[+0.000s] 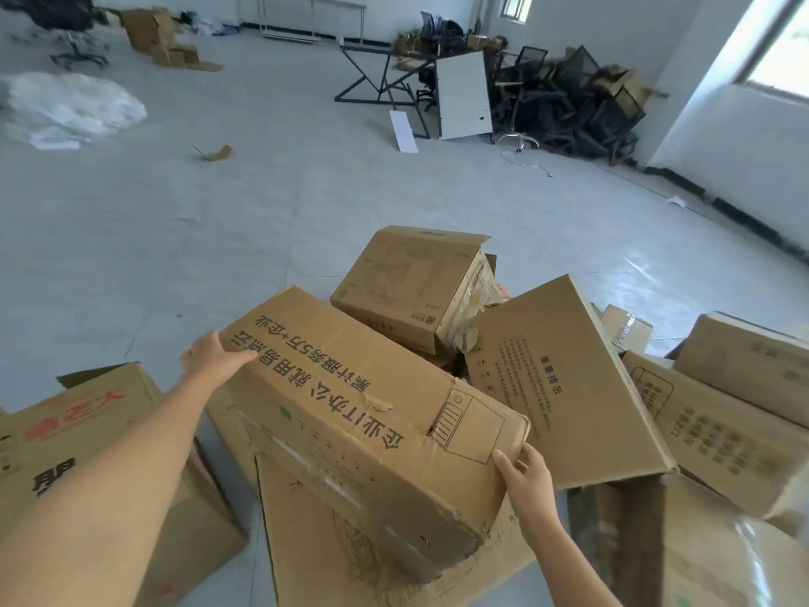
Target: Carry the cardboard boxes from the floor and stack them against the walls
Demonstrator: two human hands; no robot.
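A long cardboard box with black printed characters [363, 414] lies tilted on top of a pile of boxes in front of me. My left hand [210, 357] grips its far left end, thumb over the top edge. My right hand [523, 473] holds its near right corner, fingers curled against the end face. Behind it sits a smaller open box [402, 286]. To the right a flat box with printed text [556, 387] leans on more boxes [722, 431]. A box with red characters [83, 422] stands at the lower left.
Bare grey floor stretches ahead. A black desk frame with a white panel [464, 94] and a heap of black office chairs [569, 102] stand at the back right. Boxes [153, 32] sit far back left, near white plastic wrap [65, 107]. A cardboard scrap [219, 153] lies mid-floor.
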